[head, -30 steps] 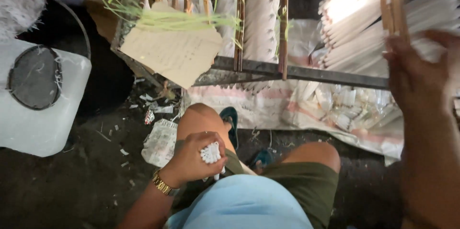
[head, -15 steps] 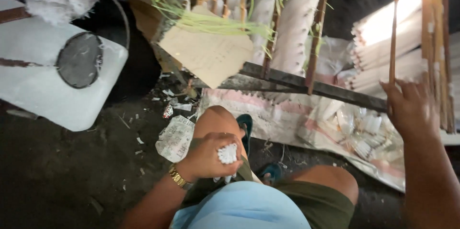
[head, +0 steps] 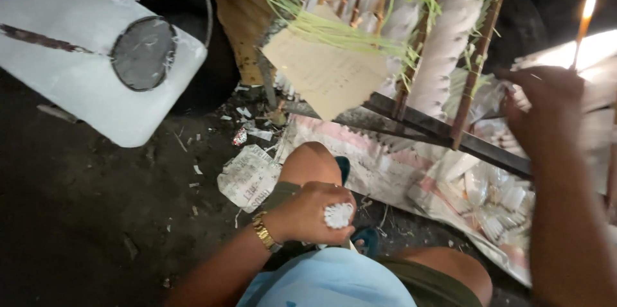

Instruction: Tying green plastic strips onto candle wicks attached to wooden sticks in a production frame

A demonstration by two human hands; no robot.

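white bundle [head: 338, 215] in left-hand fingers [head: 319, 201]

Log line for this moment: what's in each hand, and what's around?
left hand: on knee, closed on white frilled piece | right hand: raised by lit candle, grip unclear | nearby: wooden rack, tan paper

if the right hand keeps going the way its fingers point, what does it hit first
Most likely the lit candle: the right hand reaches up and away, its fingertips close beneath the candle's thin stem. Whether they already touch it is unclear, since depth is hard to judge here.
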